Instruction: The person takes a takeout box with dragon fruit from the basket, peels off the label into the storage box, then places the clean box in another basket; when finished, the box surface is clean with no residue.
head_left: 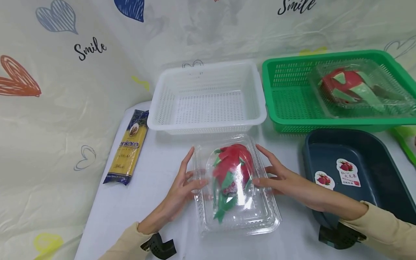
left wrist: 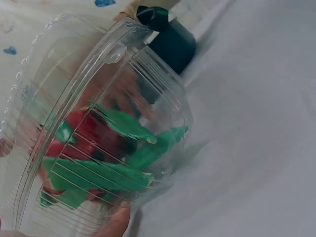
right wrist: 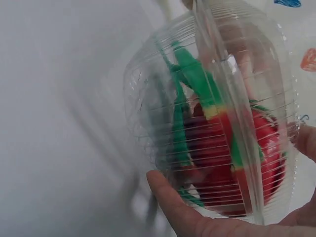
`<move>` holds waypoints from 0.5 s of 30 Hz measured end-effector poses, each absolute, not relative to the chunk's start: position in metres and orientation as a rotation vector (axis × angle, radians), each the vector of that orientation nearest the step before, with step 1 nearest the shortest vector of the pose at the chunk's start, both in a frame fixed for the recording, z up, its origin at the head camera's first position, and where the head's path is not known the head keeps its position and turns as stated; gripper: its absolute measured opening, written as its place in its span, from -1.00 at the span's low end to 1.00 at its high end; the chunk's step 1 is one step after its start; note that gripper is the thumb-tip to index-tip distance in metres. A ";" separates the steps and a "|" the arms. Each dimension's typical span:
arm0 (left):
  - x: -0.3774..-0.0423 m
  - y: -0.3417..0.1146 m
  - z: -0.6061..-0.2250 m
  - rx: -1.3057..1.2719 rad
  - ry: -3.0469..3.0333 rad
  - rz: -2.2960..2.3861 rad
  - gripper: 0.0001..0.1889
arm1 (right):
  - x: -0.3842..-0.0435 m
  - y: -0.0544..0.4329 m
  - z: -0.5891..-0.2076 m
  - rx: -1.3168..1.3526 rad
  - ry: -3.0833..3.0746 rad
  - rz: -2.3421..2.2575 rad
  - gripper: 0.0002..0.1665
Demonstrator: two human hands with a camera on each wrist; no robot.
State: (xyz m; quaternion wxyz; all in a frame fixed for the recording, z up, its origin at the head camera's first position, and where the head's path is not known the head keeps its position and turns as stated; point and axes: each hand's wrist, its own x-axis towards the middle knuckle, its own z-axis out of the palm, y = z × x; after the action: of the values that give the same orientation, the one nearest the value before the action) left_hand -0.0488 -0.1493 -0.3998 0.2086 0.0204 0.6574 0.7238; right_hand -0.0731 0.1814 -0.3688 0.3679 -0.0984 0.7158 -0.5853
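A clear plastic clamshell box (head_left: 204,220) with a red dragon fruit (head_left: 234,162) inside is over the front middle of the table. The fruit's long green leaf tips show through the lid. My left hand (head_left: 183,191) grips the box's left side, its thumb on the lid edge. On the opposite side my right hand (head_left: 282,180) holds it the same way, thumb on top. The lid is closed in the right wrist view, where the ribbed box wall (right wrist: 148,113) stands close over the white cloth. Some fingers are hidden behind the plastic.
A white basket (head_left: 208,126) stands behind the box. To its right, a green basket (head_left: 289,124) holds another boxed dragon fruit (head_left: 347,83). A dark blue basin (head_left: 351,144) with two fruit stickers sits at right. One yellow pasta pack (head_left: 128,148) lies left; a green packet (head_left: 406,141) is far right.
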 end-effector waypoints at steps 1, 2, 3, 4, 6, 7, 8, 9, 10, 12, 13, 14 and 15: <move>-0.048 -0.149 -0.399 0.057 1.820 2.016 -0.01 | -0.073 0.181 -0.369 -0.253 1.830 -1.510 0.17; -0.047 -0.149 -0.398 0.060 1.810 2.021 -0.02 | -0.072 0.180 -0.369 -0.253 1.822 -1.519 0.17; -0.047 -0.149 -0.398 0.065 1.800 2.027 -0.02 | -0.071 0.180 -0.370 -0.252 1.812 -1.531 0.17; -0.046 -0.149 -0.396 0.072 1.792 2.033 -0.02 | -0.071 0.180 -0.370 -0.253 1.799 -1.548 0.16; -0.044 -0.149 -0.394 0.088 1.775 2.047 -0.03 | -0.069 0.179 -0.371 -0.254 1.765 -1.594 0.16; -0.044 -0.148 -0.392 0.095 1.770 2.053 -0.03 | -0.069 0.179 -0.371 -0.259 1.746 -1.622 0.15; -0.043 -0.148 -0.391 0.104 1.762 2.060 -0.03 | -0.068 0.179 -0.372 -0.265 1.727 -1.650 0.15; -0.042 -0.147 -0.389 0.111 1.756 2.064 -0.03 | -0.068 0.180 -0.372 -0.271 1.712 -1.677 0.14; -0.042 -0.147 -0.387 0.116 1.755 2.064 -0.03 | -0.067 0.180 -0.372 -0.279 1.701 -1.698 0.14; -0.041 -0.145 -0.384 0.121 1.746 2.064 -0.03 | -0.066 0.181 -0.371 -0.296 1.700 -1.723 0.12; -0.040 -0.144 -0.383 0.126 1.746 2.060 -0.03 | -0.066 0.182 -0.371 -0.304 1.710 -1.727 0.11; -0.040 -0.143 -0.382 0.132 1.744 2.056 -0.04 | -0.065 0.183 -0.369 -0.306 1.727 -1.730 0.10; -0.041 -0.142 -0.380 0.138 1.742 2.052 -0.04 | -0.063 0.184 -0.368 -0.305 1.752 -1.726 0.08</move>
State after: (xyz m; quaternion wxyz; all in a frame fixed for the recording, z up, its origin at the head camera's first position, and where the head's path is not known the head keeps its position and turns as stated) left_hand -0.0406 -0.1418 -0.3805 0.2213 0.0498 0.6302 0.7425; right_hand -0.0631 0.1839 -0.3676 0.3255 -0.1165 0.6685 -0.6585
